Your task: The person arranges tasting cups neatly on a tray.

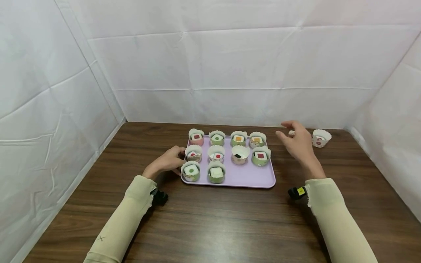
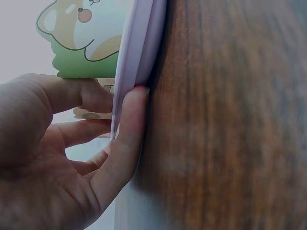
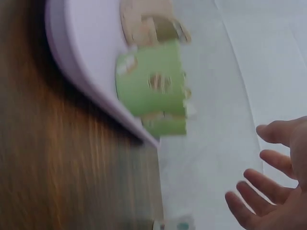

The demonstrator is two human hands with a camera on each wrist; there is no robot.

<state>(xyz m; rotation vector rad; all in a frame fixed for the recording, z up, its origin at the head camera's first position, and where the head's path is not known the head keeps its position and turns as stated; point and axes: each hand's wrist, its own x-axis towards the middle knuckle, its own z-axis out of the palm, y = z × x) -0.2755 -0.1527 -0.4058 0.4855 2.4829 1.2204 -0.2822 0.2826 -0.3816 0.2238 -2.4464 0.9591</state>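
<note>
A lilac tray (image 1: 245, 175) lies on the table, carrying paper baking cups in rows. My left hand (image 1: 169, 159) grips its left rim, and in the left wrist view its fingers sit on both faces of the edge. Beside those fingers stands a cup with a cartoon dog (image 2: 96, 43). Off the tray's right side my right hand (image 1: 298, 143) hovers with spread fingers, holding nothing. Just beyond it stands a pale paper cup (image 1: 320, 138) with a white piece inside. Another small pale item (image 1: 291, 133) is partly hidden behind the right hand.
Most cups hold white pieces with coloured marks, such as the green cup (image 1: 261, 156) at the tray's right; one pale cup (image 1: 240, 155) shows a black mark. The dark wooden table (image 1: 213, 223) meets white cloth walls (image 1: 230, 65) at the back and sides.
</note>
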